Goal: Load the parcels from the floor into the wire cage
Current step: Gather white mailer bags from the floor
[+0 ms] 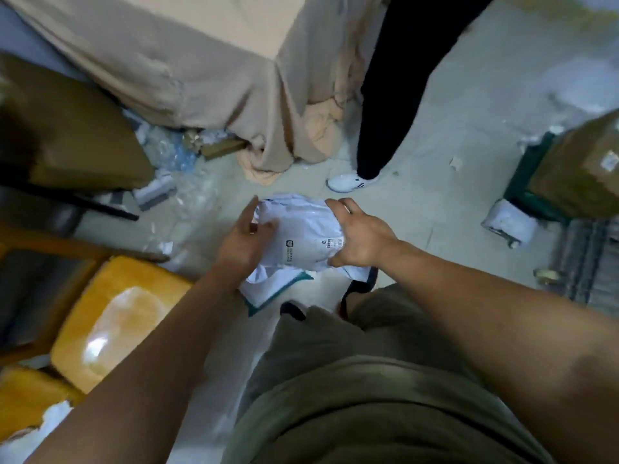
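Two hands [242, 244] [363, 237] on one white parcel [303, 229]

Dim, flat indoor light, soft all over with motion blur. Glare whitens the yellow parcel [110, 329]. Edges bend outward

Parcel depot: cartons [576, 169], mailers [509, 222] on floor.

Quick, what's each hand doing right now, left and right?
Left hand: grips the crumpled white plastic mailer parcel at its left edge.
Right hand: grips the same parcel's right edge.
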### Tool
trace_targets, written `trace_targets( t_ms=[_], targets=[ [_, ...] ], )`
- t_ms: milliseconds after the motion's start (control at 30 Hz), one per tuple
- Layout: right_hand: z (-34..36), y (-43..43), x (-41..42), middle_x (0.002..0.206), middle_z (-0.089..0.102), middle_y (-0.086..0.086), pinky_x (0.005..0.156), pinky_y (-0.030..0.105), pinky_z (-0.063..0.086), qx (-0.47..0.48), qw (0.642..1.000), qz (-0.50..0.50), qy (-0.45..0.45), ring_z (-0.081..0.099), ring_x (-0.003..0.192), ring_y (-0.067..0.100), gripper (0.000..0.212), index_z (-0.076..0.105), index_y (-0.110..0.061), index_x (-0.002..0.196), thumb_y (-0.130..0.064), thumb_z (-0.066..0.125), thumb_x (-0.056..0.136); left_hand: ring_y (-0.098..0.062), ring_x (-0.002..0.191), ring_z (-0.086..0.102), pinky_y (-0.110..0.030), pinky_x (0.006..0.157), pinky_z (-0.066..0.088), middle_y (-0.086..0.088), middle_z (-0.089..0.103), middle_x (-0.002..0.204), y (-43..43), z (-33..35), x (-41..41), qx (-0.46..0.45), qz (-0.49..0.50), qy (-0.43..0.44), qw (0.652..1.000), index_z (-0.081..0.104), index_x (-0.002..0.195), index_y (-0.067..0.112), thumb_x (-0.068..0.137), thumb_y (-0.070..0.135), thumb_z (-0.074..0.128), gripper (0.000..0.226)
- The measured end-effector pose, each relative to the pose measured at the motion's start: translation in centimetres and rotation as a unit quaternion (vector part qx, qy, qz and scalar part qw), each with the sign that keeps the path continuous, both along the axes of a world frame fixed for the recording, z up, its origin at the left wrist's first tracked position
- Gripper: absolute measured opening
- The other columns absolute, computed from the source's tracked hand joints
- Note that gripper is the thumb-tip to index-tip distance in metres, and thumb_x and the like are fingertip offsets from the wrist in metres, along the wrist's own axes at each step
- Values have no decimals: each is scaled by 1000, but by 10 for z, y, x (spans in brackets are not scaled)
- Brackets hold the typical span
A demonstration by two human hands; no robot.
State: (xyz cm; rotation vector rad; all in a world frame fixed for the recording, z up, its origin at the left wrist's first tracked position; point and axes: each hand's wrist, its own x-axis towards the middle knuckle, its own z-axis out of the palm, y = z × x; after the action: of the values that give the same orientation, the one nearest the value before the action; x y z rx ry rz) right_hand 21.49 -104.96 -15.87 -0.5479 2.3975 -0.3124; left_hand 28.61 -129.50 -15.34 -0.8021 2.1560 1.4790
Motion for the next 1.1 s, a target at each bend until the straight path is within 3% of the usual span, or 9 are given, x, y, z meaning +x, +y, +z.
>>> trace_targets(
  t_ms=[133, 267, 333, 433, 667, 767, 867, 1000, 1100],
  targets=[
    [36, 82, 4, 160, 21, -3, 95, 46, 53, -36, 988, -149, 18, 57, 126, 32, 128, 12, -34, 159, -56, 88, 57, -21, 128, 58, -47, 110, 47, 5, 60, 142, 69, 34, -47, 10, -162, 41, 986, 30, 155, 52, 80, 67, 66, 85],
    [52, 168, 10, 161, 15, 15, 101, 40, 49, -92, 942, -321, 20, 51, 133, 37, 122, 19, -38, 158, -40, 92, 60, -5, 130, 48, -24, 109, 38, 27, 47, 144, 161, 52, -89, 10, -253, 101, 962, 27, 160, 42, 89, 51, 65, 82],
    [55, 214, 16, 145, 37, 21, 91, 33, 49, -115, 906, -406, 25, 55, 125, 38, 121, 17, -34, 159, -29, 91, 62, -2, 135, 48, -21, 109, 37, 33, 44, 141, 208, 53, -108, 18, -285, 108, 952, 35, 159, 38, 89, 48, 68, 78],
    [54, 282, 30, 113, 60, 10, 79, 26, 40, -138, 856, -497, 27, 62, 113, 36, 112, 18, -27, 159, -23, 87, 70, -5, 130, 58, -38, 113, 45, 24, 57, 143, 280, 45, -136, 41, -333, 76, 939, 42, 152, 46, 81, 56, 70, 77],
    [50, 431, 57, 147, 54, 14, 84, 28, 43, -182, 758, -625, 36, 64, 116, 34, 128, 1, -32, 164, -22, 90, 73, -5, 132, 56, -44, 117, 42, 22, 56, 146, 449, 26, -170, 88, -408, 42, 908, 47, 148, 47, 80, 60, 74, 74],
    [48, 478, 57, 148, 54, 15, 94, 33, 48, -179, 736, -652, 38, 60, 125, 35, 128, 4, -30, 164, -22, 91, 71, -12, 132, 57, -44, 116, 43, 10, 57, 148, 503, 26, -178, 77, -420, 33, 904, 42, 153, 40, 90, 48, 72, 70],
    [46, 514, 50, 148, 54, 15, 102, 37, 46, -185, 710, -679, 31, 55, 132, 36, 130, 5, -28, 164, -21, 93, 68, -18, 126, 62, -47, 111, 47, 2, 61, 142, 545, 27, -192, 45, -440, 3, 897, 34, 156, 43, 84, 56, 72, 82],
    [34, 557, 29, 151, 52, 8, 95, 27, 40, -200, 668, -717, 9, 53, 132, 33, 128, 7, -29, 163, -19, 94, 69, -22, 132, 57, -43, 112, 44, 1, 55, 149, 604, 19, -230, 8, -448, -54, 893, 17, 164, 18, 87, 52, 74, 102],
    [19, 591, 3, 151, 50, 1, 106, 32, 42, -240, 610, -755, -10, 50, 134, 25, 127, 16, -29, 162, -29, 97, 65, -23, 118, 67, -42, 101, 53, 0, 69, 133, 648, 11, -264, 10, -473, -85, 877, 56, 144, 14, 83, 56, 74, 77]
  ],
)
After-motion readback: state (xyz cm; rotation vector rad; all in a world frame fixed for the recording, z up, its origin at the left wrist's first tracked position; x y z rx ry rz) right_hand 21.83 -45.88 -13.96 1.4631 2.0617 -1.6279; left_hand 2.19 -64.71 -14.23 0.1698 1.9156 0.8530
